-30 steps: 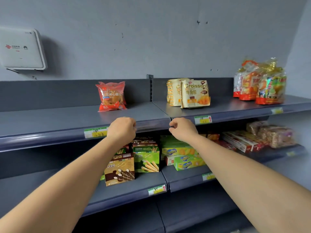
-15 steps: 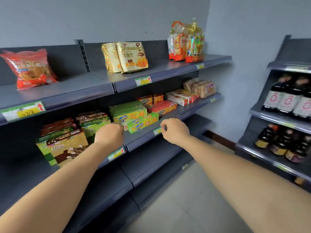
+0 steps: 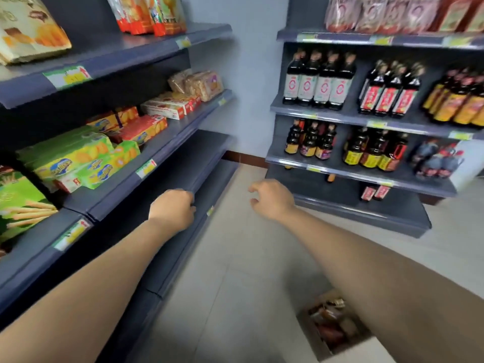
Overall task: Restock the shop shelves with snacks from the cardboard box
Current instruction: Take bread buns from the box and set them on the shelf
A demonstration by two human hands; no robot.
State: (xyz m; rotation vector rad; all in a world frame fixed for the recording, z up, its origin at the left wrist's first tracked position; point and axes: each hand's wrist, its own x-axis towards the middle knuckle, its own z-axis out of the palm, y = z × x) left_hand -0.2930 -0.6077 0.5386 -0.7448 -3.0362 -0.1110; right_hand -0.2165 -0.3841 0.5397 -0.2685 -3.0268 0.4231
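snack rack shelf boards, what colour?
Dark blue-grey shelf boards, plain with no pattern; the head view shows them.

A: room's like what?
B: pale blue-grey wall (image 3: 251, 74). dark grey snack shelves (image 3: 199, 148) left of it, dark grey bottle rack (image 3: 353, 209) right of it, light tiled floor (image 3: 235, 258) below, brown skirting (image 3: 246, 157) at its foot.
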